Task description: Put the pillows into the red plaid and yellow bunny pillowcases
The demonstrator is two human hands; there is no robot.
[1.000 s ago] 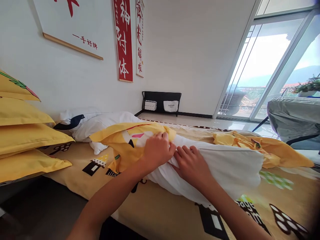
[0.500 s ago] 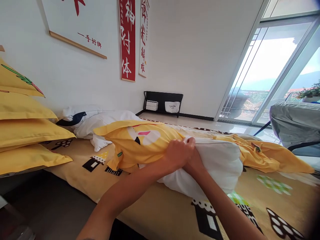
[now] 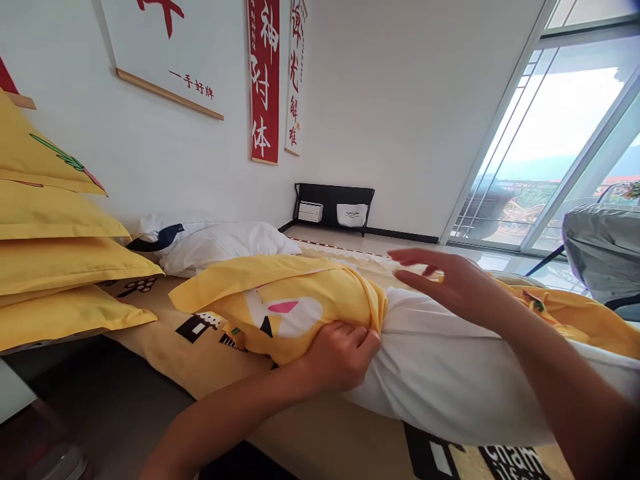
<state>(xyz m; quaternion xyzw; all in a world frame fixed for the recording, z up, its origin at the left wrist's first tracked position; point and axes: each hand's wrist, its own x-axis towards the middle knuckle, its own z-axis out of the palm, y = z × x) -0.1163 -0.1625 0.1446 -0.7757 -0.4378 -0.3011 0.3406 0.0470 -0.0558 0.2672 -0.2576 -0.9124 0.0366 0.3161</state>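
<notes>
A yellow pillowcase (image 3: 300,280) with a printed cartoon face covers the left part of a white pillow (image 3: 450,373). My left hand (image 3: 345,353) is closed on the pillowcase's bunched opening, where yellow cloth meets white. Over the bare part of the pillow, my right hand (image 3: 445,280) is raised with its fingers apart and nothing in them. The pillow lies on a tan patterned bedsheet (image 3: 310,427). My left fingertips are curled into the cloth and partly hidden.
Yellow pillows (image 3: 65,267) are stacked at the left. White pillows (image 3: 230,243) lie behind. More yellow cloth (image 3: 575,310) is at the right, near a grey-covered chair (image 3: 595,253). A black rack (image 3: 330,207) stands by the far wall.
My right hand has let go of the cloth and moved up and right, opening. My left hand still grips the pillowcase edge, slightly lower. More white pillow shows at the right.
</notes>
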